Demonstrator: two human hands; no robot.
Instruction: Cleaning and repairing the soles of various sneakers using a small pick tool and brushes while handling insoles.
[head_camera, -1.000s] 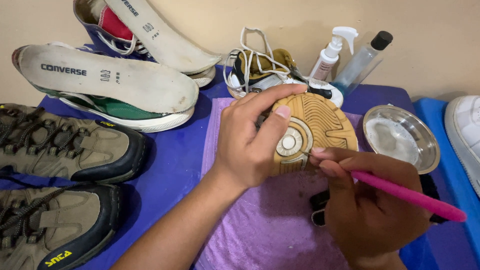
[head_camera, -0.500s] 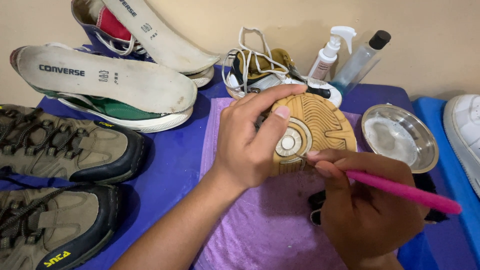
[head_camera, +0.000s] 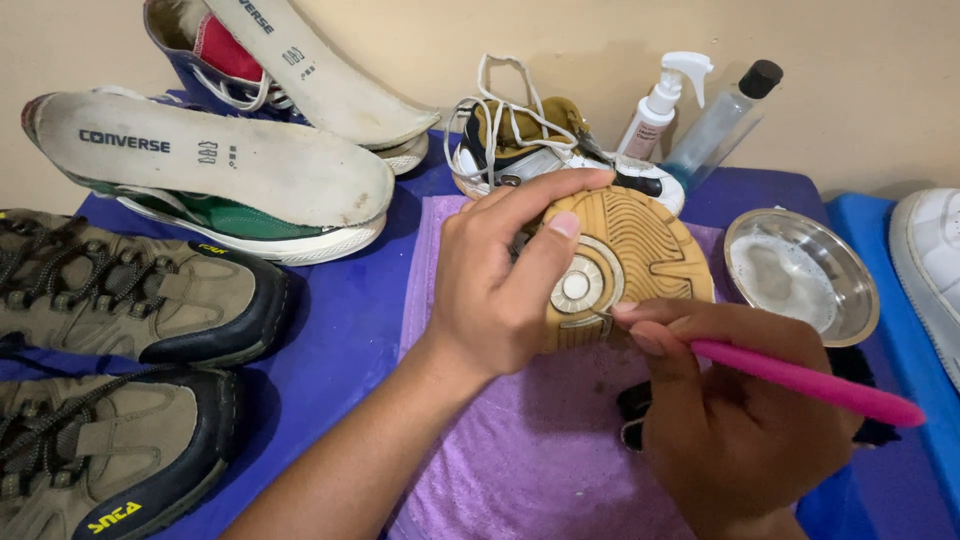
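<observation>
Sneaker (head_camera: 640, 250), tan sole up, gripped by left hand (head_camera: 500, 290) over purple towel (head_camera: 520, 450). Right hand (head_camera: 740, 420) clenches pink brush (head_camera: 810, 383). Risk: elbowing the foamy steel bowl (head_camera: 800, 275) nearby.

Under your left fingers (head_camera: 545, 235) the sole (head_camera: 640, 250) was tan with curved grooves and a pale round disc. Your right fingers (head_camera: 660, 335) pinched a pink handle (head_camera: 810, 385). Beneath them lay a lilac towel (head_camera: 540, 450) on blue cloth (head_camera: 340, 330); beyond them, a silver bowl (head_camera: 850, 300).
</observation>
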